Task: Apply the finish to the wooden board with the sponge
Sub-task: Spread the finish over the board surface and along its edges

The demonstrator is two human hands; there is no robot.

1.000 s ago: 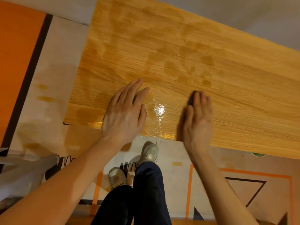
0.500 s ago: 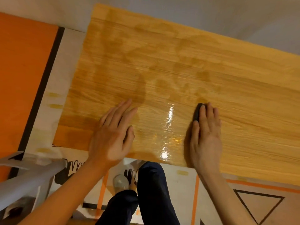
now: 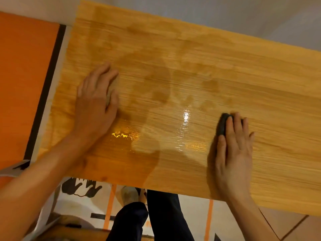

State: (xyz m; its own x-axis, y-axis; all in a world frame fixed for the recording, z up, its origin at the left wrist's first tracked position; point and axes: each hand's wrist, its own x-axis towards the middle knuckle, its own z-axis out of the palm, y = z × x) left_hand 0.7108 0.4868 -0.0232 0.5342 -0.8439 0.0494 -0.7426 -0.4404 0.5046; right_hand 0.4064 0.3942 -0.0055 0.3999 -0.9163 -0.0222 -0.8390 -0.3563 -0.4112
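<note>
A long light wooden board (image 3: 225, 70) fills most of the view, with darker wet patches and a glossy strip of finish near its middle. My right hand (image 3: 234, 153) lies flat on the board's right part, fingers pressing a dark sponge (image 3: 222, 126) that shows past my fingertips and thumb. My left hand (image 3: 97, 103) rests flat on the board's left part, fingers together, holding nothing.
An orange panel (image 3: 26, 75) with a black stripe lies left of the board. Printed cardboard sheets (image 3: 83, 190) cover the floor under the near edge. My dark trouser legs (image 3: 156, 218) and a shoe (image 3: 129, 194) stand below the board's near edge.
My right hand has slid the sponge to the right and farther onto the board. My left hand has moved farther onto the board's left part. The view has shifted closer.
</note>
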